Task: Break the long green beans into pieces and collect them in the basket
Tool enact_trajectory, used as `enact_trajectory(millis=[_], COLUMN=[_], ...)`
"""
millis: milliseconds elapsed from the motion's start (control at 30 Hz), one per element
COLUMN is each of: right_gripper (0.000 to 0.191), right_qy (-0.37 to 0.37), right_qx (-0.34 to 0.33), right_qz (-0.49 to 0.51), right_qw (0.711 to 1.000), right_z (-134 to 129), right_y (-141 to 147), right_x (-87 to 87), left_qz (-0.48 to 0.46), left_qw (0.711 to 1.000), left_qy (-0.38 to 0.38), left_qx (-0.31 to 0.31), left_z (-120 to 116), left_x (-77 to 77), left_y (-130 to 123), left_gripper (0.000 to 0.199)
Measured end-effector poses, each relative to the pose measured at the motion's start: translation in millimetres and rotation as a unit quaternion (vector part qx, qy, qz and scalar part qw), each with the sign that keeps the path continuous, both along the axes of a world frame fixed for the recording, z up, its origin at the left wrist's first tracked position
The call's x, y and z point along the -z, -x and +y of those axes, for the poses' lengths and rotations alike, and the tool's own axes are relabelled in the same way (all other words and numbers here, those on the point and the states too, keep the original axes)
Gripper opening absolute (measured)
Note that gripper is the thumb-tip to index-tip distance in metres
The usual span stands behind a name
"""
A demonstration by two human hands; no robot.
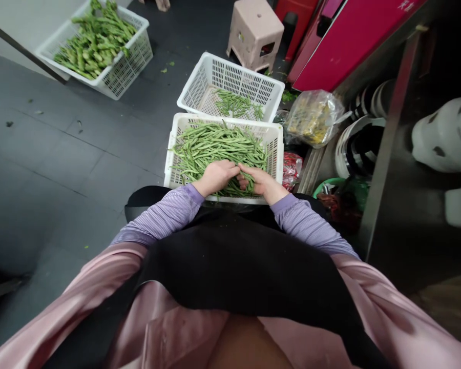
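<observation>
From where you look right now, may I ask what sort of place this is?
Probably a commercial kitchen's food-preparation area: a white perforated plastic basket heaped with slender green beans, a similar white basket full of thick green stalks, and a long metal-edged surface suggest it.

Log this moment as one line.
left hand: at green beans | right hand: at green beans, close to left hand | front basket: green beans heaped | back basket: smaller green bunch
</observation>
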State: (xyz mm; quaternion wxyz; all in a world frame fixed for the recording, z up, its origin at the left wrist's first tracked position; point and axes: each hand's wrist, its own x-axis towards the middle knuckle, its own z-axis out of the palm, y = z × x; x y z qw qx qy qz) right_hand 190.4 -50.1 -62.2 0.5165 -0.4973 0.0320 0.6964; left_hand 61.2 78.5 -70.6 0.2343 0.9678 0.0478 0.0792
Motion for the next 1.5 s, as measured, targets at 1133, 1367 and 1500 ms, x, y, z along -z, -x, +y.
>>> enact_trajectory(millis=[1133, 1367, 1500], right_gripper=[0.031, 0.036, 0.036], right_qy=[-0.121, -0.111, -0.090], right_qx=[-0.103, 0.004, 0.089], right_qz=[-0.243, -0.255, -0.248], right_qw=[0.957, 0.961, 0.960], right_z=[-22.2, -5.9, -4.6], right_y=[-42.3, -14.3, -20.6], right_x=[-25.4, -20.7, -22.5], left_qz=[-0.054, -0.100, 0.056], left_qw=[0.992, 0.956, 0.921], left_qy=[0.092, 0.188, 0.371], left_qx=[-0.062, -0.203, -0.102], left_z=[75.8, 32.8, 0.3], left_x=[-34.6, -34.3, -29.7], left_y=[3.8, -4.0, -4.3], left_gripper=[0.010, 0.016, 0.032])
